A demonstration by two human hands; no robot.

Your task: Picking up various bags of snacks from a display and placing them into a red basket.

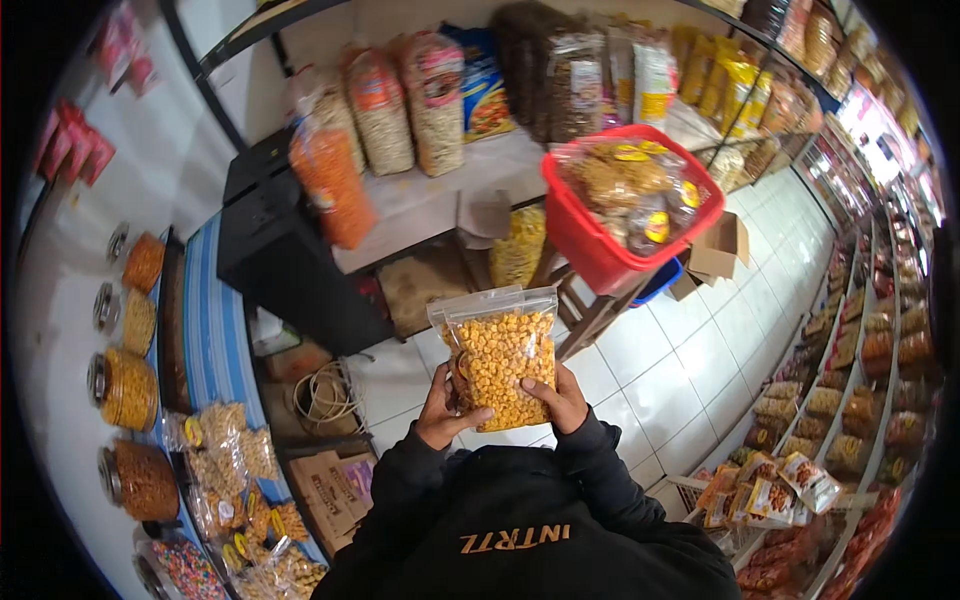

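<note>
In front of my chest I hold a clear zip-top bag of golden, nut-sized snack pieces (510,367), upright, with its zip edge at the top. A second zip edge and bag side show behind it on the left, so more than one bag seems to be held together. My left hand (448,412) grips the lower left side, its thumb across the front. On the lower right, my right hand (559,397) presses its thumb against the front. The fingers behind the bags are mostly hidden.
A red plastic basket (592,271) of packaged snacks stands on a wooden stool (577,330) ahead. Behind it, a shelf (491,161) carries large snack bags. Jars (139,480) and bags line the left counter (217,300). Stocked racks (847,375) run along the right, beyond the tiled floor (675,352).
</note>
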